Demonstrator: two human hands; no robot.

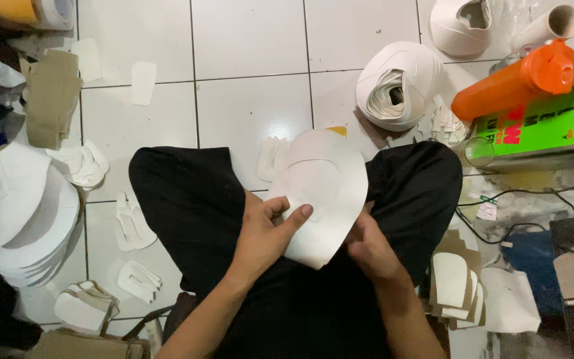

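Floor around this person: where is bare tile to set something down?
Bare white floor tiles lie beyond the black-trousered knees, between the tan card stack and the rolled white bundle. The sides are crowded, around the orange bottle.

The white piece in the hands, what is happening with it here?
A person sits cross-legged on a tiled floor and holds a curved white piece over the lap. The left hand pinches its lower edge, thumb on top; the right hand grips it from beneath. Stacks of similar white pieces lie around.

ahead: bare floor tiles (247,40) – open | left: white stack (31,219) | right: orange bottle (516,80) – blocked
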